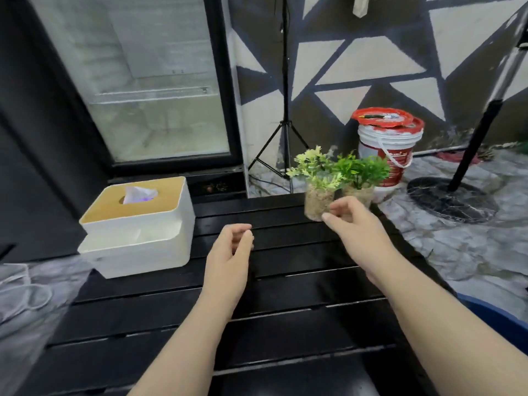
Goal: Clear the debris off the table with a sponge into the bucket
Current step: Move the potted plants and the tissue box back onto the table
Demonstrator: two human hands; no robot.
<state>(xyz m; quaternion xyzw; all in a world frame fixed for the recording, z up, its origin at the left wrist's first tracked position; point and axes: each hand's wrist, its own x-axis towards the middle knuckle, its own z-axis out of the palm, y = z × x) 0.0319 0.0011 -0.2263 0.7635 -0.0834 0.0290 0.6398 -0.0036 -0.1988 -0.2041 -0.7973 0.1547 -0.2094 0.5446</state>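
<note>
Head view: left hand (230, 254), right hand (353, 225) loosely curled, empty, above table (300, 324)

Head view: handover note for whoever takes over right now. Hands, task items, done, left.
Left hand: hovers over the table, loosely curled, empty.
Right hand: fingers at the nearer plant cup; grip unclear.
Sponge: not in view. Blue rim at the table's right is probably the bucket.
Done: no debris visible on the table.
Left: cannot confirm it is finished; find the sponge and check the table.
</note>
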